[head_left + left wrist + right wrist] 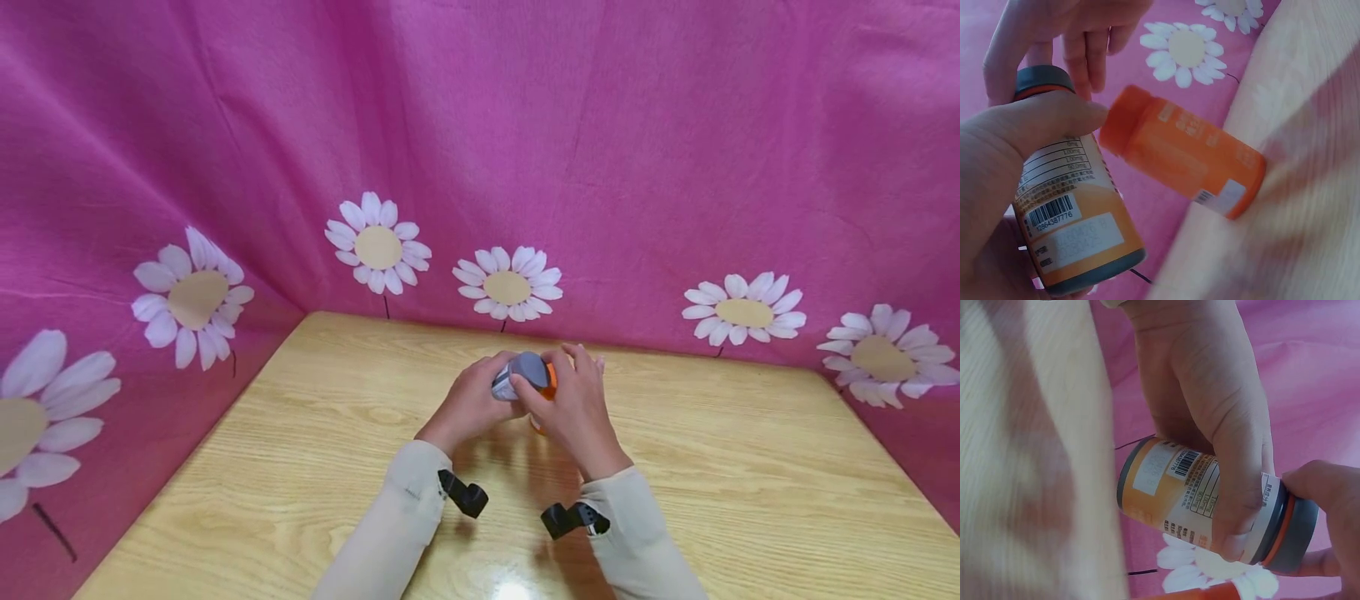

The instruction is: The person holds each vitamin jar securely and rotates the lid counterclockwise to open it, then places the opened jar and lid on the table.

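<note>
My left hand (474,398) grips a supplement bottle (1079,212) round its body, thumb across the label just below the cap. It has a dark grey cap (1297,536), a grey base, an orange-and-white label and a barcode. The fingers of my right hand (577,410) pinch that cap. In the head view the bottle is tilted, its cap toward the right hand. A second bottle, all orange with an orange cap (1188,153), stands upright on the table just beyond; my hands hide most of it in the head view.
The wooden table (315,450) meets a pink cloth (630,167) printed with white daisies at the back and sides. Black wrist mounts (468,498) stick out inward from both sleeves (637,525), close above the tabletop.
</note>
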`<state>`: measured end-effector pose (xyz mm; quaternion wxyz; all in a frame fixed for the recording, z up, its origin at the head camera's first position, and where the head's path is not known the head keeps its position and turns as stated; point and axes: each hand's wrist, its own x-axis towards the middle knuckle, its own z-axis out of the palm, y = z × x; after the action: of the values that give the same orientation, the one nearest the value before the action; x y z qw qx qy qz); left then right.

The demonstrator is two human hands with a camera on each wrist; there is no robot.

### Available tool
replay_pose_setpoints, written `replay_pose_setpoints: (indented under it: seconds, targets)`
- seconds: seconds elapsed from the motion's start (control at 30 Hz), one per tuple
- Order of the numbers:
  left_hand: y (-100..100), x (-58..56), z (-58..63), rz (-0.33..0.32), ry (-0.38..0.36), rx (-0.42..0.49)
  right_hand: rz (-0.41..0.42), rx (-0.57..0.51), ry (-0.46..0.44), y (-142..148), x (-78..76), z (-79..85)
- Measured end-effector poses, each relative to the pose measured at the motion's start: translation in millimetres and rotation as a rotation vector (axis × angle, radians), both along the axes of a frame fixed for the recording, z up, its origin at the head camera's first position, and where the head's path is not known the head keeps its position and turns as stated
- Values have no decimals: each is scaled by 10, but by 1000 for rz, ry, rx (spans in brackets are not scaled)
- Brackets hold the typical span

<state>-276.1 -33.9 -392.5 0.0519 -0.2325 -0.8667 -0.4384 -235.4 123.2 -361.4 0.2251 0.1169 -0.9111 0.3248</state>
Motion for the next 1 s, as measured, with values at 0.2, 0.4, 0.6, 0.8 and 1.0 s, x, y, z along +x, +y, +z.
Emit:
replay_pose_setpoints:
  seconds: [0.2, 0.4, 0.6, 0.8, 1.0]
  targets:
    - [43, 106, 129, -19, 11, -34, 5, -26, 14, 52, 81, 86]
    - [12, 183, 272, -25, 108, -59, 22, -40, -44, 70, 134, 186]
    - [38, 298, 416, -27, 166, -121, 10, -73, -147, 120, 242, 314]
    - [184, 437, 510, 30, 319, -300, -65, -19, -194, 215, 328, 427]
    - [332, 620, 608, 34, 373, -375, -166, 30, -290, 295, 447, 574]
